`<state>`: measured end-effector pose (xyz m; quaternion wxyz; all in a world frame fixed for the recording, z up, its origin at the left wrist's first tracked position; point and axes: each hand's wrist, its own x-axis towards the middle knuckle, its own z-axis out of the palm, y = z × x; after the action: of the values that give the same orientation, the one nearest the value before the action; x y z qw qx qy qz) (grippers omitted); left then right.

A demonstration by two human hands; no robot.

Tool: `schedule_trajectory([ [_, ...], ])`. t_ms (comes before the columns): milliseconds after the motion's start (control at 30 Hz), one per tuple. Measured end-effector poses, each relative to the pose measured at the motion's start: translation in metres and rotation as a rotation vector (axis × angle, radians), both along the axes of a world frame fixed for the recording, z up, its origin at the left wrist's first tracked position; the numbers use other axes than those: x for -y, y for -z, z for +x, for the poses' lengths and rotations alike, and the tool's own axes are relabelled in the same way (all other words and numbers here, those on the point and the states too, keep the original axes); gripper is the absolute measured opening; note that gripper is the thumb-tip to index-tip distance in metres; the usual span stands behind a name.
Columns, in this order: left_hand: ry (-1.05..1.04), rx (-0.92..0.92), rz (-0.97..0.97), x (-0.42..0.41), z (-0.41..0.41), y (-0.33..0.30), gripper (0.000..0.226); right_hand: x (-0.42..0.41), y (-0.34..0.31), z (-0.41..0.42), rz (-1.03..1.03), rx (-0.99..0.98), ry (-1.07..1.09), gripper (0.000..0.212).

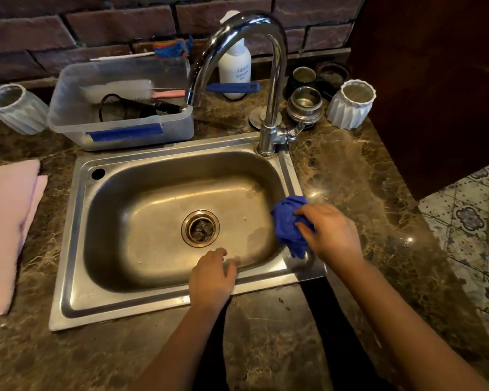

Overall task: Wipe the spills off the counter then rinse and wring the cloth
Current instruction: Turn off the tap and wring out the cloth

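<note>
Marble bench (350, 176), steel sink (76, 249), your hands at its near rim.
Your right hand (332, 232) clutches the blue cloth (290, 221); left hand (212, 277) loose, empty. Two white ribbed cups (350, 104) flank the faucet (271, 80).

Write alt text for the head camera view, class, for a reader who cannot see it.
A person's right hand grips a bunched blue cloth at the right rim of a steel sink. The left hand rests empty on the front rim; the tap looks off.
</note>
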<state>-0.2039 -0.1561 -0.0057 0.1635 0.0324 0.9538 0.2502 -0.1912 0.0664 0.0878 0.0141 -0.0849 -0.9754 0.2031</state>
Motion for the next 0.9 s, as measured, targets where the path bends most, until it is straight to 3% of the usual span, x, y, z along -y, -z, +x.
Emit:
schedule_trajectory([
  [300,0.048,-0.030,-0.094,-0.004,0.000,0.003,0.038,-0.084,0.016,0.010,0.122,0.107,0.164,0.020],
  [400,0.035,-0.030,-0.110,-0.005,-0.001,0.003,0.037,-0.090,0.046,0.012,0.080,0.198,0.162,0.034],
  [533,0.018,-0.028,-0.110,-0.006,0.001,0.002,0.036,-0.077,0.080,0.020,0.213,0.293,0.096,0.059],
  [733,-0.011,-0.009,-0.093,-0.006,0.002,-0.001,0.036,-0.091,0.083,0.020,0.250,0.284,0.096,0.071],
  [900,-0.048,0.010,-0.092,-0.007,0.004,-0.003,0.036,-0.121,0.084,-0.009,0.239,0.290,0.093,0.069],
])
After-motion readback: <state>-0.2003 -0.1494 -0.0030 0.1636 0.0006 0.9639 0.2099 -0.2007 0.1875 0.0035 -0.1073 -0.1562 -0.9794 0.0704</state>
